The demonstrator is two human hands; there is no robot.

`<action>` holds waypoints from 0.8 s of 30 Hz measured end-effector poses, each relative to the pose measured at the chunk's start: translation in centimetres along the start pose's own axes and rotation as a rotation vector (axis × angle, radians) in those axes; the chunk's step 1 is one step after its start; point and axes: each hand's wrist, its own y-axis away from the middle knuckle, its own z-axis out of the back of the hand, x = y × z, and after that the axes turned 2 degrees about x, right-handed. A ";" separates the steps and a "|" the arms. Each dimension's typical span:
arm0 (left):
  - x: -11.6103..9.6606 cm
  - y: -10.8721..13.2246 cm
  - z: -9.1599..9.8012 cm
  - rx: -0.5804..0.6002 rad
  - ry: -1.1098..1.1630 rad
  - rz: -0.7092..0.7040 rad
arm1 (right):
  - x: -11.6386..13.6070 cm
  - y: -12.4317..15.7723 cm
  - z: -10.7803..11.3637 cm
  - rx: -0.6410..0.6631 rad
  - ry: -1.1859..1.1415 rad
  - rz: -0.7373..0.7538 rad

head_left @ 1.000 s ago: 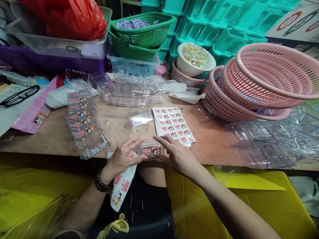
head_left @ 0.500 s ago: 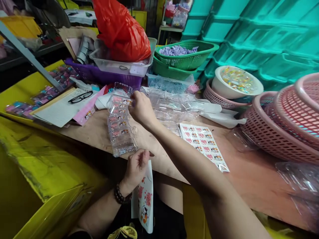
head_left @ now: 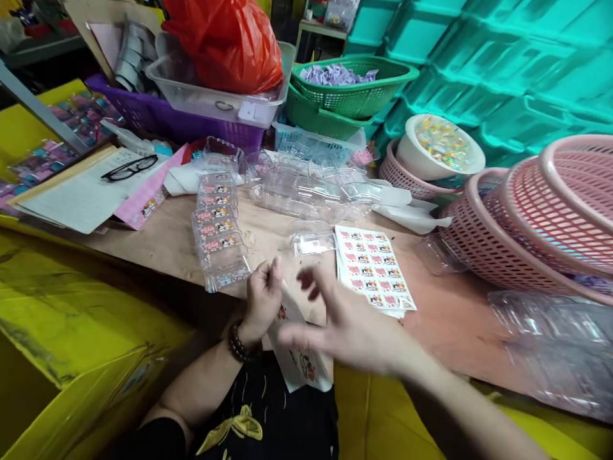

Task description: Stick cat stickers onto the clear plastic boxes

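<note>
My left hand (head_left: pixel 262 297) grips a bent white sheet of cat stickers (head_left: pixel 309 372) at its upper end, below the table's front edge. In front of that sheet, my right hand (head_left: pixel 352 319) is open, thumb and fingers apart and slightly blurred. Whether it touches the sheet I cannot tell. Ahead of my left hand, an overlapping row of clear plastic boxes (head_left: pixel 218 227) carries cat stickers on most pieces; the nearest shows no cat sticker. A separate clear plastic box (head_left: pixel 312 239) lies beyond my right hand. Beside it is a flat stack of sticker sheets (head_left: pixel 376 265).
More clear boxes (head_left: pixel 306 191) are heaped behind. Glasses (head_left: pixel 129 167) rest on papers at left. A red bag (head_left: pixel 230 51) sits in a clear tub, near green baskets (head_left: pixel 354 96). Pink baskets (head_left: pixel 479 223) and clear plastic packaging (head_left: pixel 555 345) line the right. Yellow bins flank my legs.
My right hand has come back from the row of boxes to the sticker sheet and opened. The sheet in my left hand has swung up and to the right. The view has shifted slightly.
</note>
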 end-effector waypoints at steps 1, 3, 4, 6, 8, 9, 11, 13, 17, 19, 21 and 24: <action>0.2 0.0 -0.3 -0.034 0.010 -0.009 | -1.1 2.3 -0.7 0.009 -0.020 -0.023; 0.3 0.1 -0.6 -0.094 0.024 -0.031 | -3.4 5.6 -2.0 -0.052 -0.131 -0.071; 0.2 0.2 -0.6 -0.093 0.023 -0.046 | -4.4 6.5 -2.4 -0.114 -0.176 -0.086; -0.6 0.4 -0.2 -0.039 -0.026 -0.135 | -5.9 7.4 -2.5 -0.235 -0.188 -0.110; -2.0 0.6 0.7 0.087 -0.189 -0.314 | -6.6 7.8 -2.1 -0.286 -0.114 -0.112; -2.8 0.7 1.1 0.185 -0.318 -0.415 | -6.8 7.9 -1.7 -0.282 -0.070 -0.108; -4.2 0.8 1.9 0.433 -0.550 -0.544 | -6.7 8.2 -1.2 -0.229 -0.016 -0.085; -5.2 0.9 2.1 0.692 -0.651 -0.533 | -6.6 8.4 -0.8 -0.167 -0.023 -0.052; -5.5 0.9 1.7 0.863 -0.530 -0.243 | -6.9 8.4 -0.7 -0.248 -0.155 0.028; -5.3 0.8 1.6 0.898 -0.391 -0.040 | -7.6 8.3 -0.9 -0.363 -0.098 0.105; -4.8 0.6 1.6 1.002 -0.223 0.148 | -8.4 8.5 -1.3 -0.450 0.049 0.216; -3.6 0.1 2.0 1.135 -0.030 0.357 | -8.7 9.4 -2.2 -0.480 0.240 0.341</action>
